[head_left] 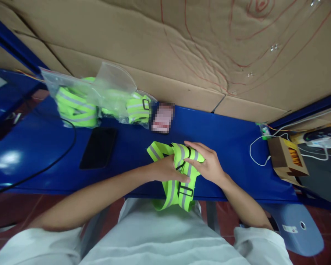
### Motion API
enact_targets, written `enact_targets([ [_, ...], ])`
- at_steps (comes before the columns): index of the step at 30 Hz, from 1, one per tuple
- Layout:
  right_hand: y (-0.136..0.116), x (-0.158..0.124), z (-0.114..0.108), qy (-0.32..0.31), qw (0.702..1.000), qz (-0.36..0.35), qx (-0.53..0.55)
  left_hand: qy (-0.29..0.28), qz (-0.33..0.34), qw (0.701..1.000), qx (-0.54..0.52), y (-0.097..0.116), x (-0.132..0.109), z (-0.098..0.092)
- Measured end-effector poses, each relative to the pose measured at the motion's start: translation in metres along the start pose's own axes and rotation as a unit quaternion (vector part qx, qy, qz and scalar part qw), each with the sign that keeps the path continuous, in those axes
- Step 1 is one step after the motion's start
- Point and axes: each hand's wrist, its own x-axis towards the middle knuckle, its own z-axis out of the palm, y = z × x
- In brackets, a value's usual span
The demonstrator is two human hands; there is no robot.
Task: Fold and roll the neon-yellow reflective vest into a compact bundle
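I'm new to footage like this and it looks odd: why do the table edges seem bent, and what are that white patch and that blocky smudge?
Head view: the wide lens bows the blue table and the cardboard edges; the white patch at left is glare on the glossy surface; the small card is pixelated; the left hand, right hand and neon reflective strap look sharp.
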Motion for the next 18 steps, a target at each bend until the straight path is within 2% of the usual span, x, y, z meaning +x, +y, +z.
enact_targets([
  [4, -0.0043, 0.0025, -0.0033, 0.021, 0.999, 0.013, 0.037, 0.03, -0.004, 0.999, -0.037, -0.0027, -0.0001, 0.0069],
  [7, -0.0093, 0.0011, -0.0066, 0.034, 0.991, 0.089, 0.095, 0.023, -0.004, 0.999, -0.028, -0.0032, -0.0009, 0.0072],
  [10, -0.0096, -0.002, -0.0083, 0.038, 0.965, 0.183, 0.185, 0.002, 0.01, 0.999, 0.037, -0.0012, -0.002, 0.003],
  [13, -0.0057, -0.0045, -0.0063, 0.04, 0.925, 0.26, 0.275, -0.024, 0.02, 0.999, 0.041, 0.0001, -0.0017, -0.0009],
  [15, -0.0041, -0.0052, -0.0038, 0.053, 0.902, 0.297, 0.308, -0.037, -0.012, 0.999, -0.002, -0.0005, -0.0005, -0.0019],
  [18, -0.0052, -0.0049, -0.0015, 0.075, 0.885, 0.314, 0.334, -0.044, -0.089, 0.992, -0.073, -0.0022, 0.0016, -0.0017],
])
